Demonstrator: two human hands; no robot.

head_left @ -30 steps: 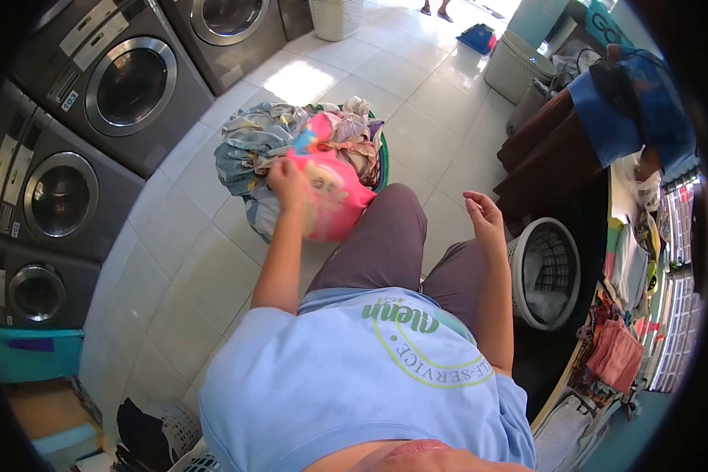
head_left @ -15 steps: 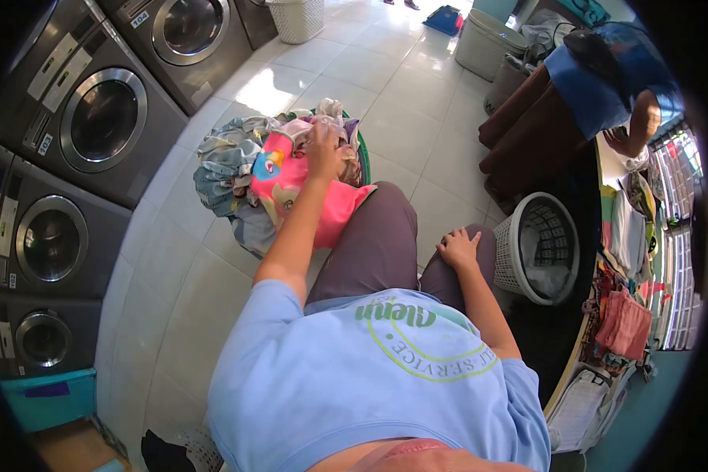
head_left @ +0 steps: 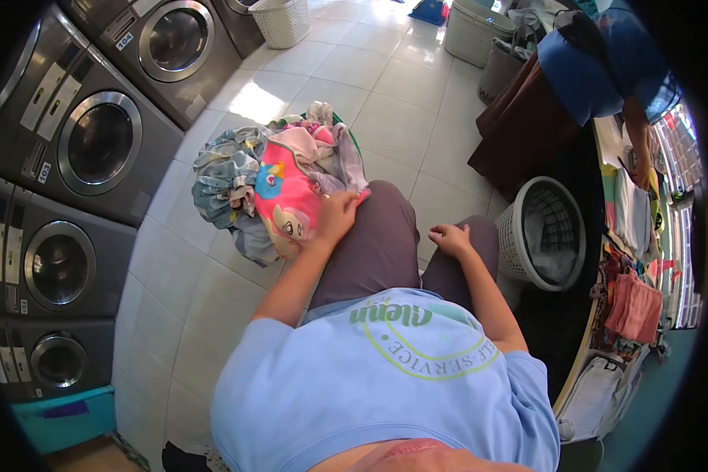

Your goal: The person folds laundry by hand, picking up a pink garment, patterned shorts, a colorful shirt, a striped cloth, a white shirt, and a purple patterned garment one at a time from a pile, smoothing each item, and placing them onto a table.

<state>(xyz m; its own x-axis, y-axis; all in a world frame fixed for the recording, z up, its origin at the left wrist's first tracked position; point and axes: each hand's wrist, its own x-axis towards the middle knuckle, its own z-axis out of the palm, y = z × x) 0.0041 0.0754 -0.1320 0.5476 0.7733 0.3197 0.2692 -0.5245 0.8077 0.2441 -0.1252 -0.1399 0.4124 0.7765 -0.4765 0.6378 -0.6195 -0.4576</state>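
Note:
A pink cloth (head_left: pixel 287 189) with cartoon prints lies over the heap of laundry in front of me. My left hand (head_left: pixel 337 217) is closed on its near right edge, beside my left knee. Under and around the cloth are a grey-blue patterned fabric with gathered edges (head_left: pixel 224 177) and a pale greyish garment (head_left: pixel 346 157). They fill a green basket (head_left: pixel 359 141), of which only part of the rim shows. My right hand (head_left: pixel 451 237) rests by my right knee, fingers loosely apart, holding nothing.
Stacked front-loading machines (head_left: pixel 98 141) line the left side. A white basket (head_left: pixel 519 244) with a clear plastic bag inside stands right of my knee. Folded clothes (head_left: pixel 633 307) lie along the right-hand table, where another person (head_left: pixel 598 63) stands. More bins (head_left: pixel 476 39) are at the back.
My left hand has come back from the top of the heap to the pink cloth's near edge, uncovering other garments. My right hand has lifted and turned slightly. The other person's arm reaches toward the clothes.

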